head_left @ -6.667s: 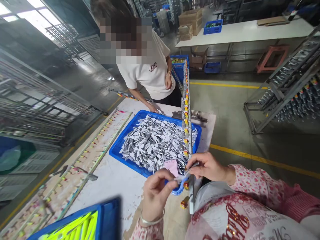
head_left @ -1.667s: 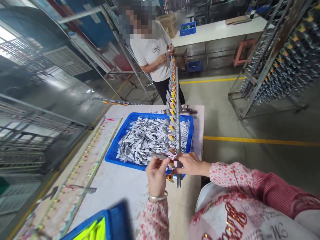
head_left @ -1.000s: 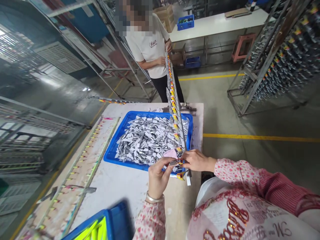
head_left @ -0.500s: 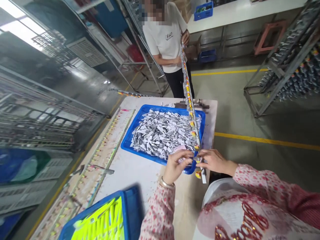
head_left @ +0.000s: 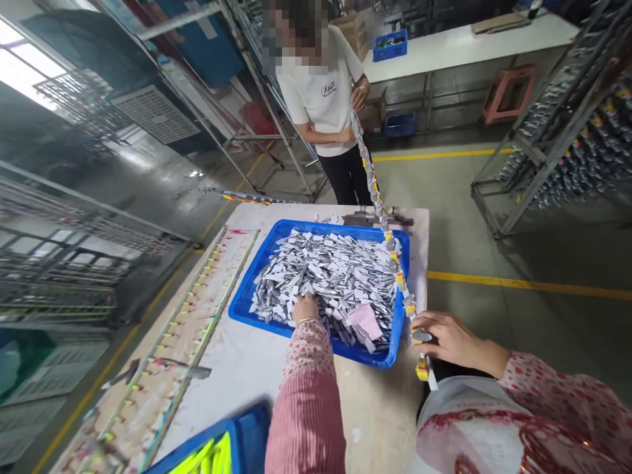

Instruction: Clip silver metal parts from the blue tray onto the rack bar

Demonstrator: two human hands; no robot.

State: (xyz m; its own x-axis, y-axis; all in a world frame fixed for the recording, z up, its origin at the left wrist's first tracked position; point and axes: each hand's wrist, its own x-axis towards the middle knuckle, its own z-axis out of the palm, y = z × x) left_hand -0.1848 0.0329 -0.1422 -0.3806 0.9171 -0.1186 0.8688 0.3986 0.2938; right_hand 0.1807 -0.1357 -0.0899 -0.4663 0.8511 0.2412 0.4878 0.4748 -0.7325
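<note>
My left hand (head_left: 307, 308) reaches into a blue tray (head_left: 237, 309) heaped with small silver-grey pieces that carry white tabs (head_left: 316, 263). Its fingertips are hidden among the pieces, so their grip does not show. My right hand (head_left: 442, 337) is closed round the near end of a long thin rod (head_left: 432, 380), just past the tray's right edge. Yellow-and-orange clips (head_left: 422, 368) and grey pieces line the rod, which slants across the tray toward a person opposite. A pink slip (head_left: 366, 321) lies on the pile near the tray's front right.
Across the table a person in a white shirt (head_left: 326, 99) holds the rod's far end. Clip-lined strips (head_left: 207, 316) and a clamp-like tool (head_left: 182, 367) lie at left. A blue bin (head_left: 251, 434) of neon-yellow items stands in front. A loaded rack (head_left: 538, 145) is at right.
My left hand has left the rod and moved left into the pile of silver-grey pieces. My right hand stays at the rod's near end, which sits slightly lower and farther right in view.
</note>
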